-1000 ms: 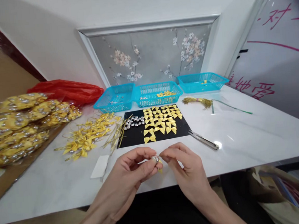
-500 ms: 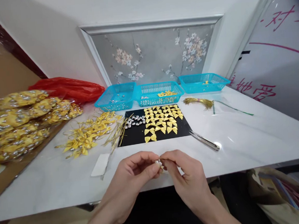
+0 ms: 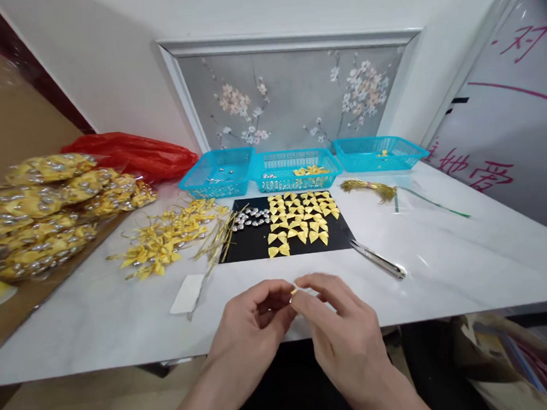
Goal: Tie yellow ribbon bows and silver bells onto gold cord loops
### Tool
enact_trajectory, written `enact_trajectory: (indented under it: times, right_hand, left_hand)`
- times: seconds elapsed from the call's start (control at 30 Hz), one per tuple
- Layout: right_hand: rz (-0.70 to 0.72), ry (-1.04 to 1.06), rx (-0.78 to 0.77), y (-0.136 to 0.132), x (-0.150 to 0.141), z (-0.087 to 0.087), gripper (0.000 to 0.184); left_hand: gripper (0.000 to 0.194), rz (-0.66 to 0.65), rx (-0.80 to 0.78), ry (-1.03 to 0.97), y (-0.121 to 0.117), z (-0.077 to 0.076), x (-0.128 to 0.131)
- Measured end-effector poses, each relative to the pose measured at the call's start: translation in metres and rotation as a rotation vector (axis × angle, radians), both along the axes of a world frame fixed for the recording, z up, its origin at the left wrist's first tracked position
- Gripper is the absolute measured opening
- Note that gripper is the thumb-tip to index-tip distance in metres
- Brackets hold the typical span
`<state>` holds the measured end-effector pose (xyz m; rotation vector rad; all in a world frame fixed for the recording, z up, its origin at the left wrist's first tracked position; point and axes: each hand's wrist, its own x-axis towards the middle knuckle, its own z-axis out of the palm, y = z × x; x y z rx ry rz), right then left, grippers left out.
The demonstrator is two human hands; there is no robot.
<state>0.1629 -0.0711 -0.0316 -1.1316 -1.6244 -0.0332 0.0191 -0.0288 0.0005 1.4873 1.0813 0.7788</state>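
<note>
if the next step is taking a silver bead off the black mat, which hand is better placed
Left hand, probably: the silver beads lie on the left side of the black mat, nearer it than the right hand. Both are busy around a small yellow piece.

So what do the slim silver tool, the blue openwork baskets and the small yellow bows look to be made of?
The slim silver tool looks like polished metal, given its bright glints. The blue openwork baskets seem to be glossy moulded plastic: thin walls with a regular pattern of holes. The small yellow bows look like softly shiny ribbon, perhaps satin, from their folded loops.
</note>
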Motion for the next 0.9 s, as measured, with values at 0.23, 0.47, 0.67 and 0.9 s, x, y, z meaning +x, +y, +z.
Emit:
enact_trajectory:
  times: [0.23, 0.47, 0.67, 0.9]
  right_hand:
    - [0.218, 0.562, -0.152, -0.016, 0.007, 0.013, 0.021]
    - [0.489, 0.929, -0.235, -0.019, 0.006, 0.020, 0.018]
    - [0.590, 1.010, -0.221, -0.020, 0.007, 0.023, 0.016]
    - [0.687, 1.071, -0.231, -0.018, 0.005, 0.029, 0.015]
  left_hand:
    - [0.012, 0.095, 0.023, 0.120, 0.002, -0.007, -0.014]
    - [0.010, 0.055, 0.221, 0.261, -0.001, -0.014, -0.022]
    - [0.015, -0.026, 0.155, 0.345, 0.001, -0.013, -0.017]
    - [0.012, -0.120, 0.184, 0.328, 0.000, -0.003, -0.005]
